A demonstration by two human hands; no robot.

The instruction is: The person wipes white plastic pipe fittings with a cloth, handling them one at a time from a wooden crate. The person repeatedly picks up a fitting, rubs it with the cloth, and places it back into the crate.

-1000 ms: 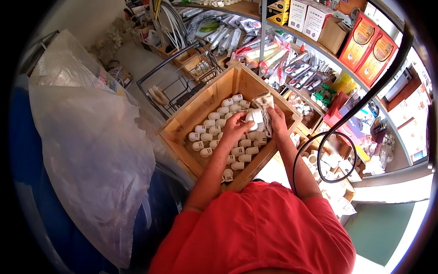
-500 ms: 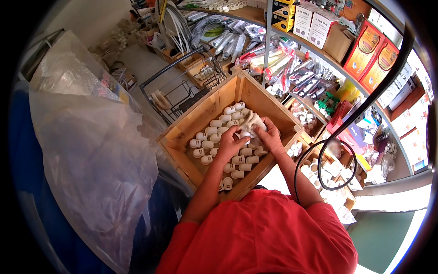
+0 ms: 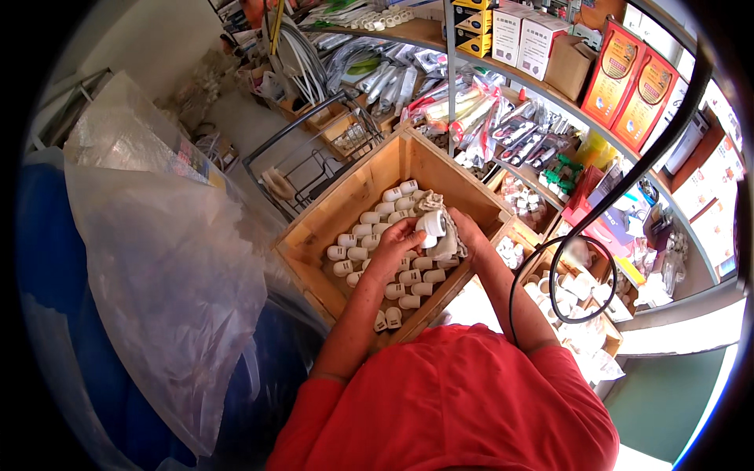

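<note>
Over the wooden box (image 3: 310, 235) I hold a white plastic pipe fitting (image 3: 430, 226), its open end turned to the right. My left hand (image 3: 399, 242) is closed on the fitting's left side, thumb and fingers pinching it. A crumpled off-white cloth (image 3: 444, 248) bunches around the fitting's right side, and my right hand (image 3: 466, 231) is closed on that cloth; its fingertips are partly hidden. Below my hands, several white pipe fittings (image 3: 363, 230) lie in loose rows on the box bottom, some with small dark markings.
Clear plastic sheeting (image 3: 169, 259) over something blue stands on my left. Past the box is a black-framed trolley (image 3: 294, 149). Shelves with packaged goods (image 3: 471, 102) curve along the right. A black cable (image 3: 561, 251) loops beside my right arm, near boxes of white fittings (image 3: 577, 286).
The fitting has turned and shows more plainly between my hands. The cloth has moved to its right side, spreading up and down in my right hand.
</note>
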